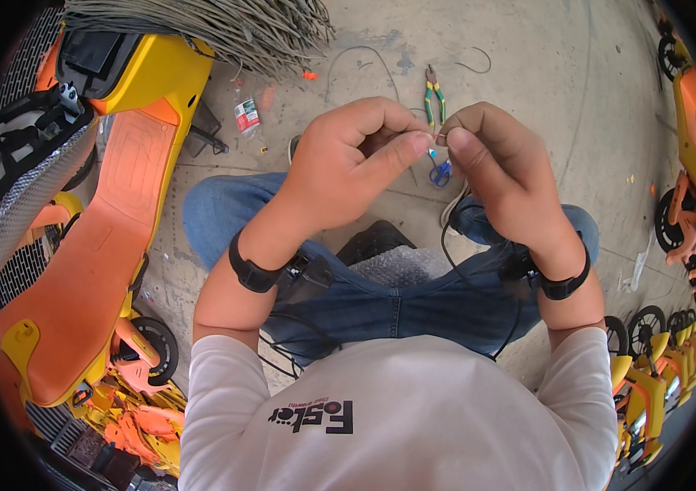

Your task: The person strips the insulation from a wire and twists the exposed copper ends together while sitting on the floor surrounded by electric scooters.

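My left hand (348,164) and my right hand (499,164) meet in front of my chest, fingertips pinched together on a thin wire end (438,139). A dark thin wire (450,254) hangs from my right hand down across my lap. Both wrists wear black straps. I sit on the concrete floor in blue jeans (389,299). Green-and-yellow pliers (434,96) lie on the floor just beyond my hands, and blue-handled scissors (440,172) lie below them.
A large orange and yellow ride-on toy (110,221) stands at my left, with a bundle of grey cords (217,24) above it. Several small orange and yellow wheeled toys (675,221) line the right side. A small bottle (246,116) lies on the floor.
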A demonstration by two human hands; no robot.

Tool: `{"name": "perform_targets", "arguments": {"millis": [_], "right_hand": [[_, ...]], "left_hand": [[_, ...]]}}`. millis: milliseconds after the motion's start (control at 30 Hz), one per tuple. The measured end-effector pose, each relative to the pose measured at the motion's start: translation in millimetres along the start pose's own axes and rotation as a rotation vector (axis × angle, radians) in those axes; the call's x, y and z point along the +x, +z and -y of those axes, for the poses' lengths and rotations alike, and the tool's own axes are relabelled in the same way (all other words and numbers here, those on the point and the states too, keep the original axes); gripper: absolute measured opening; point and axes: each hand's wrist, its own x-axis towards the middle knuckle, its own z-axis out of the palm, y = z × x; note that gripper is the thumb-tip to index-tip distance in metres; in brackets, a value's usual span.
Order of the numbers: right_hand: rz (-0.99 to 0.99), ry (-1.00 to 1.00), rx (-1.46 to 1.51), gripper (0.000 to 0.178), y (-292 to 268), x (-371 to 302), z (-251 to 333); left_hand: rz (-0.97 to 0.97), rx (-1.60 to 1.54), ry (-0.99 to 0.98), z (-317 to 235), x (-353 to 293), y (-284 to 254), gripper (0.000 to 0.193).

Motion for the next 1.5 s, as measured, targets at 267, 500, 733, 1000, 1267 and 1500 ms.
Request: {"name": "perform_targets", "arguments": {"millis": [267, 500, 733, 1000, 1267, 1500], "right_hand": [[-0.081, -0.627, -0.562, 0.009, -3, 10, -9], [-0.002, -0.349, -0.27, 0.006, -4, 3, -7], [0.11, -0.138, 0.03, 0.008, -3, -1, 0], [-0.058, -0.009, 0.171, 0.013, 3, 0, 4], [-0.151, -0.258, 0.005, 0.007, 14, -1, -10], [-0.171, -0.446, -0.224, 0.005, 13, 2, -19]], "left_hand": [[-0.066, 0.159, -0.024, -8, -4, 2, 0.017], [-0.06, 0.121, 0.049, -8, -4, -1, 0.018], [-0.037, -0.021, 0.061, -3, -5, 2, 0.017], [-0.372, 0.369, 0.505, -7, 2, 6, 0.012], [-0.337, 0.54, 0.534, -8, -1, 17, 0.01], [-0.349, 0.559, 0.52, -8, -3, 19, 0.01]]}}
